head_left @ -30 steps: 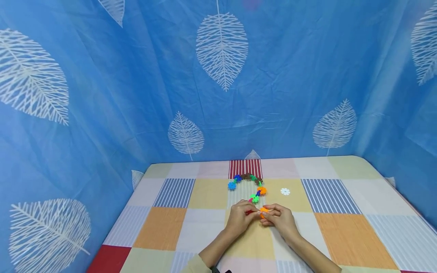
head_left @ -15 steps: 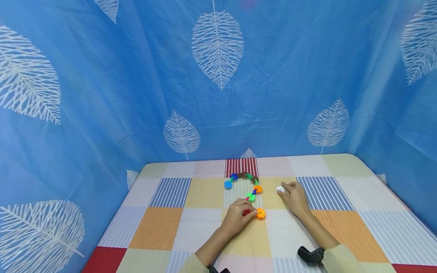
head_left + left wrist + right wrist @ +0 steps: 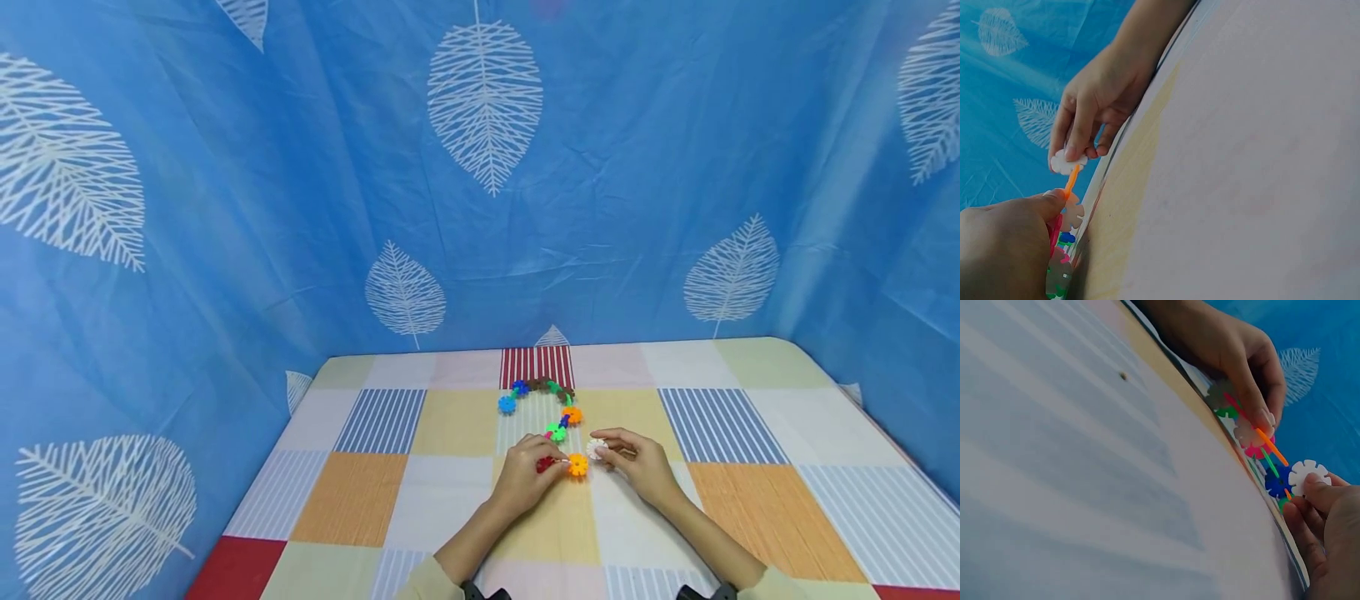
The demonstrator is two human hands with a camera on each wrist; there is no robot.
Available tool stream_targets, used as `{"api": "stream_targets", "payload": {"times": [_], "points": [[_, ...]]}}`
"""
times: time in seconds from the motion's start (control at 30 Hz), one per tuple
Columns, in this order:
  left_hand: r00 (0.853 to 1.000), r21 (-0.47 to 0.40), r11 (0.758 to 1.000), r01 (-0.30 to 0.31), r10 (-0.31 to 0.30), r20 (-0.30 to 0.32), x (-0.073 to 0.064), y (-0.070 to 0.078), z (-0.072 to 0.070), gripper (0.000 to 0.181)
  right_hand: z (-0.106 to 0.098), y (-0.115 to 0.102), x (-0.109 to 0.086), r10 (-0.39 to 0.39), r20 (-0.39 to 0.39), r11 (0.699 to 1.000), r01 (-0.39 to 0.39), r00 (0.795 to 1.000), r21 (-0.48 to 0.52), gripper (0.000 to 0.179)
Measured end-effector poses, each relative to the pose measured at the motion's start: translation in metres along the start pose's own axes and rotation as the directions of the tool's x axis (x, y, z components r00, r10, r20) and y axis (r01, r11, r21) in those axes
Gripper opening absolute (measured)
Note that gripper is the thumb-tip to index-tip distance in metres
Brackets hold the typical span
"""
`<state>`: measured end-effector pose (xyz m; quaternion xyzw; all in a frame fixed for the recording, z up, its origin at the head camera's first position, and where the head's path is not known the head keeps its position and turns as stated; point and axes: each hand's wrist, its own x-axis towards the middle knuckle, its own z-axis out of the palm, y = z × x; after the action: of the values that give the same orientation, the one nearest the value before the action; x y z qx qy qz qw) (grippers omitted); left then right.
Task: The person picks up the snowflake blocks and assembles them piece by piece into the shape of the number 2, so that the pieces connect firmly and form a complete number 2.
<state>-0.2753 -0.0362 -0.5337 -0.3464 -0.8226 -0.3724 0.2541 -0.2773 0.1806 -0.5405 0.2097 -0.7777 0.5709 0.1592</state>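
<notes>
A chain of notched plastic discs curves over the table, with a light blue disc [image 3: 507,404] at its far end. My left hand [image 3: 525,473] pinches the near end, around a red disc [image 3: 545,464] and a pale disc mostly hidden by the fingers. An orange disc [image 3: 577,466] sticks out past the left fingertips; the left wrist view shows it edge-on. Between thumb and fingers, my right hand [image 3: 647,468] holds a white disc [image 3: 1309,477] close to the orange one. Whether these two discs touch is hard to tell.
A patchwork cloth [image 3: 352,500] covers the table. Blue curtains [image 3: 600,208] with white leaf prints hang behind it and along both sides. Beyond the hands, the chain's green disc [image 3: 556,432] and another orange disc [image 3: 572,416] lie on the cloth.
My right hand let go of the orange disc, reached right and picked up the white disc from the cloth. It has carried it back left beside the orange disc. My left hand stayed put.
</notes>
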Motion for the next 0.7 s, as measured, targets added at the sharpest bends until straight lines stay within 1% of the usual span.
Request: {"api": "stream_targets", "payload": {"times": [0.03, 0.13, 0.3, 0.43, 0.53, 0.7], "points": [[1.000, -0.001, 1.000, 0.003, -0.003, 0.001, 0.000, 0.000, 0.000, 0.007, 0.001, -0.002, -0.002, 0.013, 0.011, 1.000, -0.013, 1.000, 0.023, 0.020], [1.000, -0.010, 1.000, 0.018, -0.018, 0.003, 0.001, 0.001, 0.000, 0.007, 0.001, -0.004, -0.008, 0.035, 0.029, 0.998, -0.036, 0.999, 0.049, 0.016], [1.000, 0.001, 1.000, 0.023, -0.023, 0.002, 0.000, 0.001, 0.000, 0.008, 0.002, -0.008, -0.012, 0.035, 0.064, 0.996, -0.040, 0.997, 0.081, 0.011], [1.000, -0.004, 1.000, 0.024, -0.024, 0.000, 0.000, 0.003, -0.001, 0.008, 0.001, -0.009, -0.015, 0.024, 0.077, 0.994, -0.032, 0.997, 0.108, 0.010], [1.000, -0.007, 1.000, 0.025, -0.025, -0.005, 0.001, 0.004, -0.001, 0.007, 0.001, -0.009, -0.015, 0.002, 0.071, 0.995, -0.009, 0.997, 0.098, 0.011], [1.000, 0.003, 1.000, 0.012, -0.012, -0.009, 0.001, 0.003, -0.001, 0.007, 0.001, -0.011, -0.016, -0.013, 0.048, 1.000, 0.013, 0.999, 0.020, 0.012]]}}
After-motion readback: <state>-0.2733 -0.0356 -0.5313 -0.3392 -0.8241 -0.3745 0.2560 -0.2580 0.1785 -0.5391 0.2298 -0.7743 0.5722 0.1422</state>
